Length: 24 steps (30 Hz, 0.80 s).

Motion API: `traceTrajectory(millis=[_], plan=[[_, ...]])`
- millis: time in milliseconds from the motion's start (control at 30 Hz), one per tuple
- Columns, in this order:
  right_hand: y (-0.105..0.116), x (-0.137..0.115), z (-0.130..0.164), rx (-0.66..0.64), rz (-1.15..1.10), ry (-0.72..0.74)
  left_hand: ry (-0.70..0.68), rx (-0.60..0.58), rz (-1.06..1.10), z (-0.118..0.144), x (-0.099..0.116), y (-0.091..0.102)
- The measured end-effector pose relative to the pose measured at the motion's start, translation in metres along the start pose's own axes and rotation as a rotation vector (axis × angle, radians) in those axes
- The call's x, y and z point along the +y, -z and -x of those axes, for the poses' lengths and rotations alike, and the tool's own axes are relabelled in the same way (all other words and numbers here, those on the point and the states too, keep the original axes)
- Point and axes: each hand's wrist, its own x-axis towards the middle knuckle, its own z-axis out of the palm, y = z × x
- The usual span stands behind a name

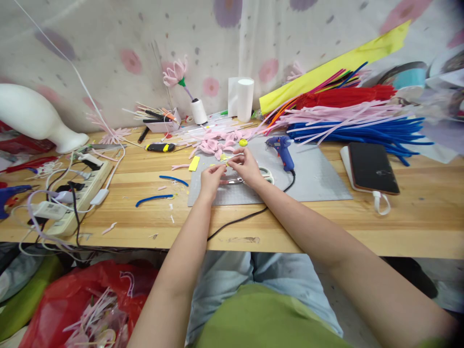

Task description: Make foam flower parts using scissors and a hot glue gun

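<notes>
Two hands (232,171) pinch one stick (226,160); one glue gun (282,150).

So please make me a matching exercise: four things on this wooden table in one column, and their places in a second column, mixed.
Things:
1. glue gun
2. power strip
3. phone
4. white thread spool

Places:
A. at the left edge of the table, cables plugged in
B. at the back by the wall, a pink flower standing in it
C. on the grey mat, just right of the hands
D. right of the grey mat, screen dark

Pairs: 1-C, 2-A, 3-D, 4-B
</notes>
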Motion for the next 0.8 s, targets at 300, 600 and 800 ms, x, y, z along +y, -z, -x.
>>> traceTrajectory(millis=[300,600,800], plan=[[-0.0027,-0.0063,0.0025,-0.008,-0.019,-0.011,0.031,0.001,0.077,-0.0002,0.0009,-0.0037],[-0.0050,-0.0080,0.0066,-0.065,-0.007,0.037,0.009,0.149,0.161,-0.0058,0.0001,-0.0038],[-0.0078,-0.0078,0.0086,-0.177,-0.094,-0.029,0.036,0.094,0.265,-0.0027,0.0044,-0.0054]])
